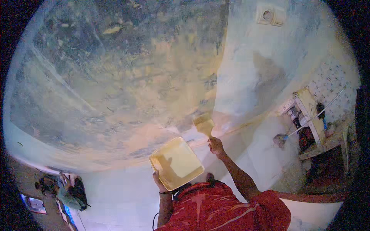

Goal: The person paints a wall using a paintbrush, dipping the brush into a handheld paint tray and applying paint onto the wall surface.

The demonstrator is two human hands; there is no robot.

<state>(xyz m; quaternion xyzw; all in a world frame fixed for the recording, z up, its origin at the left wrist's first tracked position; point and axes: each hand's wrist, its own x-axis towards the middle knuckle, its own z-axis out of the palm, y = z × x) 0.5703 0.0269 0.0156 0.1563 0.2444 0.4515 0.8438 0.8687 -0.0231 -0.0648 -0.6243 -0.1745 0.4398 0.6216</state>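
Observation:
My right hand (216, 146) grips the handle of a wide, flat brush (204, 124), whose pale yellowish head lies against or just before the patchy wall surface (144, 86). In my left hand (157, 177) is a square, shallow cream tray or tub (188, 150) held by its edge, with a hand-shaped shadow falling inside it. The brush is up and to the right of the tray, apart from it. Above, the surface is blotched grey, blue and tan; to the right runs a smoother white section (237, 72). Whether the brush touches the wall, I cannot tell.
A pale electrical fitting (270, 16) is fixed at the upper right. On the right stand shelves (312, 121) with assorted objects, and a long-handled tool (306, 124) slants across them. Dark items and cloth (72, 190) hang or lie at the lower left.

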